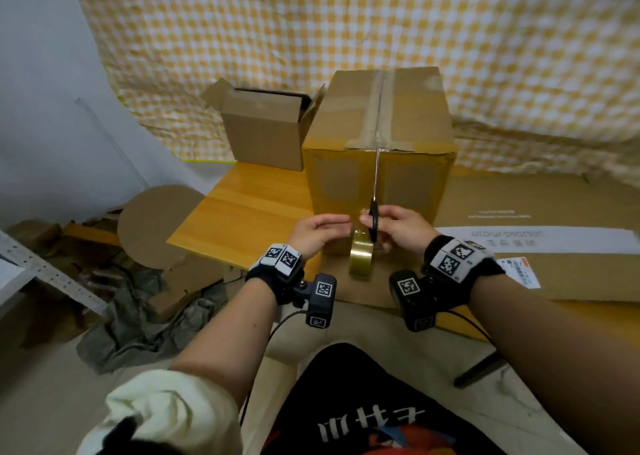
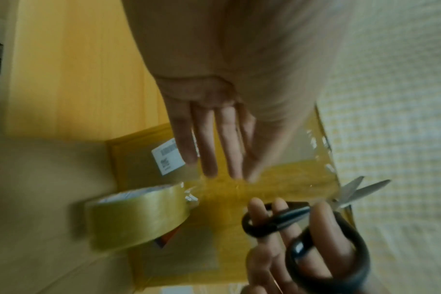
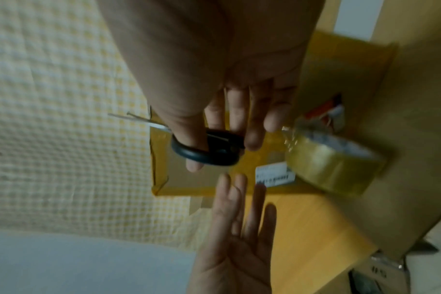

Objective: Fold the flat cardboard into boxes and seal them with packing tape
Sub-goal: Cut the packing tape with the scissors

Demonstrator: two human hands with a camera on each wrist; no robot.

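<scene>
A big cardboard box (image 1: 346,181) stands on the table, its top seam taped and its front face glossy with tape. My right hand (image 1: 391,226) grips black-handled scissors (image 1: 376,177) with thumb and fingers through the loops, blades slightly parted and pointing up along the front face. A roll of clear packing tape (image 1: 362,257) sits just below both hands, blurred; a strip seems to run from it up the box. My left hand (image 1: 325,229) is flat, fingers straight, at the box front beside the roll. In the left wrist view the left fingers (image 2: 209,151) lie over the shiny tape near the roll (image 2: 139,216).
A smaller open-topped box (image 1: 266,125) stands behind and to the left. Flat cardboard sheets (image 1: 554,212) cover the table's right side; bare wooden tabletop (image 1: 249,212) shows on the left. A round cardboard piece (image 1: 156,226) and scraps lie on the floor at left. Checked cloth hangs behind.
</scene>
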